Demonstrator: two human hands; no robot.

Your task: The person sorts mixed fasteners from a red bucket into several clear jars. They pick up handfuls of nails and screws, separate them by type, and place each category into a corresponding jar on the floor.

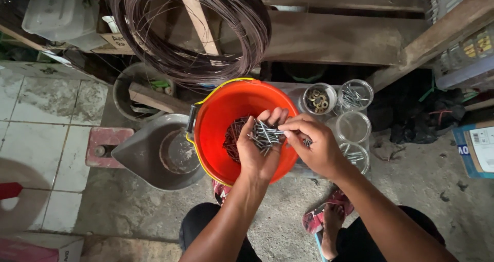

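My left hand [259, 151] is cupped palm up over an orange bucket [218, 115], holding a pile of grey screws [265, 135]. My right hand [314, 143] pinches one or two screws at the edge of that pile. More dark, rusty fasteners [232, 137] lie at the bottom of the bucket. To the right of the bucket stand clear jars: one with brass washers [318, 98], one with screws [354, 95], one that looks empty [354, 127] and one partly behind my right hand [358, 156].
A coil of dark wire [190, 30] hangs above the bucket. A grey metal scoop-shaped pan [154, 151] lies left of it. Wooden shelf beams [334, 35] run behind. A cardboard box [476, 146] sits at right. My sandalled feet [329, 215] rest on the concrete floor.
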